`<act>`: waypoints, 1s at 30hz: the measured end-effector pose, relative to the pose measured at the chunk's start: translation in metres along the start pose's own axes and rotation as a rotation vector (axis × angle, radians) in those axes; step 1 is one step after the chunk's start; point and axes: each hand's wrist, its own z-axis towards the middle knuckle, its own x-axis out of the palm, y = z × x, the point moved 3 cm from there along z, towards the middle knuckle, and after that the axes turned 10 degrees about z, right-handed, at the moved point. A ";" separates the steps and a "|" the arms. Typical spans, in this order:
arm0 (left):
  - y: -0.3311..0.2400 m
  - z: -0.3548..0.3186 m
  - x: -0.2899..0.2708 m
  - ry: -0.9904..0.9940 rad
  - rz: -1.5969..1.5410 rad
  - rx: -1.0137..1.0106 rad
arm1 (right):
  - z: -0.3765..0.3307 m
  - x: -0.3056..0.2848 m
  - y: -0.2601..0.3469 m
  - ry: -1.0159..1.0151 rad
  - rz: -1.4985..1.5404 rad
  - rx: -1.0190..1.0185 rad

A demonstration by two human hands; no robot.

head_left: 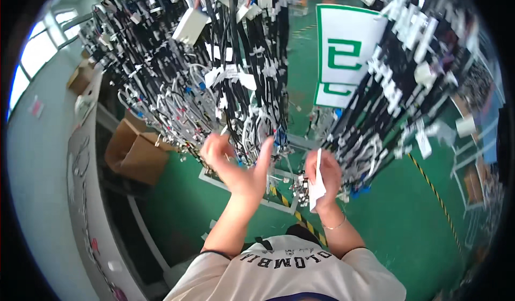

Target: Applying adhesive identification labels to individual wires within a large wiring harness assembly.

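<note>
Bundles of black and grey wire harnesses (236,86) with white connectors and labels hang in front of me. My left hand (238,167) is raised at the lower ends of the middle bundle, thumb and fingers spread apart with nothing visible between them. To its right, my right hand (325,177) is closed on a white slip of paper (317,185), which is held edge-on and partly hides the fingers. Small connectors (302,191) dangle just left of that hand; whether it touches them I cannot tell.
More harnesses (397,81) hang on the right, beside a white sign with a green border (348,49). A cardboard box (137,151) stands at the left near a long bench (80,193). Yellow-black tape (437,193) marks the green floor (397,215).
</note>
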 end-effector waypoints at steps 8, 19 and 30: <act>-0.012 0.017 0.033 -0.024 -0.098 -0.311 | 0.132 0.042 -0.001 0.187 -0.118 0.072; 0.008 0.030 0.035 -0.166 0.171 -0.145 | 0.190 0.036 -0.031 0.210 0.031 0.423; -0.017 0.012 0.103 0.415 -0.154 -0.331 | 0.183 0.033 -0.016 0.435 0.187 0.660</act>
